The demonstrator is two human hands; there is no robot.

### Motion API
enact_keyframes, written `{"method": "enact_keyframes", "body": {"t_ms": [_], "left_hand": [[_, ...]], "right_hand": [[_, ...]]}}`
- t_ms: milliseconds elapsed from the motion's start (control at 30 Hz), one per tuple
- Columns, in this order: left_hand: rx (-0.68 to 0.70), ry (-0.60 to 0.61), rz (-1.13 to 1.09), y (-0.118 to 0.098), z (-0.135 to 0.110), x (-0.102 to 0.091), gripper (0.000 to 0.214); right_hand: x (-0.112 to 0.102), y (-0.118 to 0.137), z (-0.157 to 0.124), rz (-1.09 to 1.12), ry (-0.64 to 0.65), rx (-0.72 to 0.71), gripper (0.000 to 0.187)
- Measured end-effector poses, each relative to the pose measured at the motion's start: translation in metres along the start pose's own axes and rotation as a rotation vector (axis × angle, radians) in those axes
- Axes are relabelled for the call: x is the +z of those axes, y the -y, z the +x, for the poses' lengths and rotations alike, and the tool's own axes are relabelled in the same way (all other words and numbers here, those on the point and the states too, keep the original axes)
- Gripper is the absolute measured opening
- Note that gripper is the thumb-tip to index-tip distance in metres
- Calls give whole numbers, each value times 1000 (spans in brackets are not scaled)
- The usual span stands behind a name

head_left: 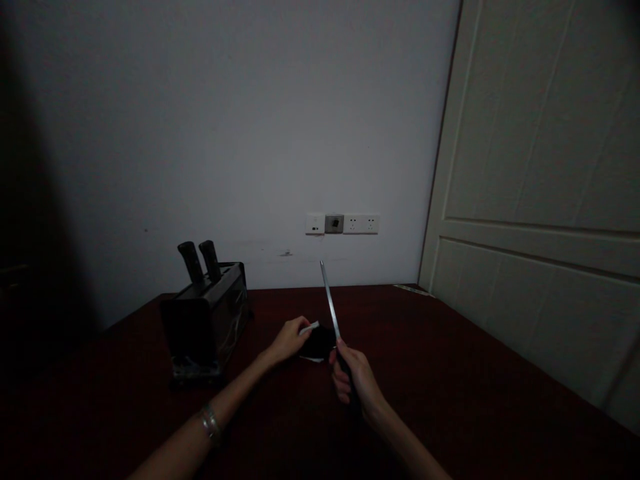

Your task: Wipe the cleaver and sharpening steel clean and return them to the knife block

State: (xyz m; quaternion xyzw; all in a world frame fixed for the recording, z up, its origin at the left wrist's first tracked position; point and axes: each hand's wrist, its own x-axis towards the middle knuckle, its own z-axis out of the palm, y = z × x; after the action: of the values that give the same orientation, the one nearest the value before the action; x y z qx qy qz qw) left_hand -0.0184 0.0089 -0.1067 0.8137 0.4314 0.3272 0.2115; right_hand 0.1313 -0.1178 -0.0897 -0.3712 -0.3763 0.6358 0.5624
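Note:
My right hand [356, 380] is closed round the dark handle of a long knife [330, 300], whose thin blade points up and away from me. My left hand [290, 340] is closed on a small black and white object [316, 342] that rests on the dark red table [450, 373]; it may be a knife sharpener, but the dim light hides its details. The knife's lower blade is right beside this object. A bracelet sits on my left wrist.
A dark knife block [207, 320] with two black handles sticking out stands at the left of the table. Behind is a white wall with a row of sockets [343, 223]. A pale panelled door [540, 200] borders the table on the right.

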Motion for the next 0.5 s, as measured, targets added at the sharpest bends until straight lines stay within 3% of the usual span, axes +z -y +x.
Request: {"method": "enact_keyframes", "body": {"t_ms": [133, 267, 400, 500], "left_hand": [[86, 95, 358, -4, -9, 24, 30], [77, 110, 484, -8, -10, 27, 16], [-28, -6, 245, -12, 3, 8, 13], [-100, -259, -278, -18, 23, -13, 14]], "right_hand": [[0, 0, 0, -8, -14, -17, 56], [1, 1, 1, -8, -21, -21, 57], [2, 1, 0, -14, -25, -7, 57], [3, -1, 1, -31, -31, -18, 57]]}}
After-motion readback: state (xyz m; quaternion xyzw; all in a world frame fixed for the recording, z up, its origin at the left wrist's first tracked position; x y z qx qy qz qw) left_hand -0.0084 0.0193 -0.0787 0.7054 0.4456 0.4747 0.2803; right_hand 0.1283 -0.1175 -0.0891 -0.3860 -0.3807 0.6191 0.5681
